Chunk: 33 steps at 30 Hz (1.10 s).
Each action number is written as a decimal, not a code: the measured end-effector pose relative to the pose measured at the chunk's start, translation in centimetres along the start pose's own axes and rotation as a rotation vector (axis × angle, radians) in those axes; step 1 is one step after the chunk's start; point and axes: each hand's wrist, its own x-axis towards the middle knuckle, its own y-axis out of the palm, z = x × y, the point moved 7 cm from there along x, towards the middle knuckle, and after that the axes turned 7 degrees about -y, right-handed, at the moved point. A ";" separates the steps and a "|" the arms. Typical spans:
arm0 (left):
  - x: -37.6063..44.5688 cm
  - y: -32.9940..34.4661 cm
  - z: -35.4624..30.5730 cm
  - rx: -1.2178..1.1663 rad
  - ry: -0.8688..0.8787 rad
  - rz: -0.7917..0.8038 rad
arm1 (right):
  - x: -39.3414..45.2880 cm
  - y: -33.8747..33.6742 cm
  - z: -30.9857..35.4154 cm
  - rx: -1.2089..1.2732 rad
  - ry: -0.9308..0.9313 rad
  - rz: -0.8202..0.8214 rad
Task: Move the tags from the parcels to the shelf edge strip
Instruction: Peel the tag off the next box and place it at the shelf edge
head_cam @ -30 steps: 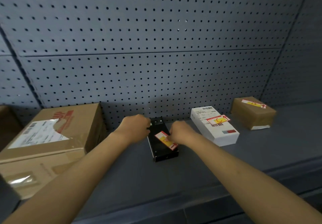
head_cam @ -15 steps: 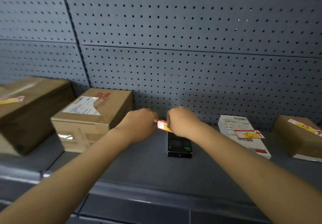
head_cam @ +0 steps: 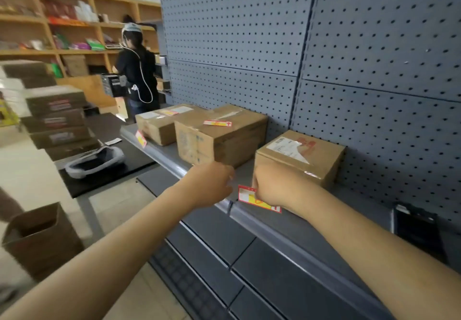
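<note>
My right hand (head_cam: 277, 186) grips a red, white and yellow tag (head_cam: 252, 198) and holds it at the grey shelf edge strip (head_cam: 269, 227), in front of a small brown parcel (head_cam: 300, 156). My left hand (head_cam: 212, 184) hovers just left of the tag with fingers curled, holding nothing I can see. One tag (head_cam: 141, 139) sits in the strip farther left. A large parcel (head_cam: 220, 134) carries a tag (head_cam: 217, 123) on top, and the parcel behind it (head_cam: 159, 122) carries another tag (head_cam: 169, 112). The black box (head_cam: 419, 227) lies on the shelf at the right.
The grey pegboard wall (head_cam: 349, 45) backs the shelf. A person in black (head_cam: 137, 68) stands at wooden shelves at the back left. Stacked boxes (head_cam: 55, 120) and a grey bin (head_cam: 94, 161) sit on a dark table at left. An open carton (head_cam: 41, 240) stands on the floor.
My head has turned left along the shelf. My right hand lifted the tag off the black box and carried it left and down to the shelf edge; my left hand followed.
</note>
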 end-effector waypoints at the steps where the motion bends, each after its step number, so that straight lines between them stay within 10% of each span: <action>1: -0.7 -0.1 2.5 0.007 -0.029 0.002 | 1.4 -0.1 2.4 0.028 -0.014 -0.021; 16: -5.0 -0.3 29.8 0.018 -0.308 -0.019 | 20.3 1.2 22.9 -0.013 -0.171 -0.051; 33: 8.5 1.0 39.6 0.009 -0.083 0.049 | 35.4 3.8 20.3 0.169 0.045 0.024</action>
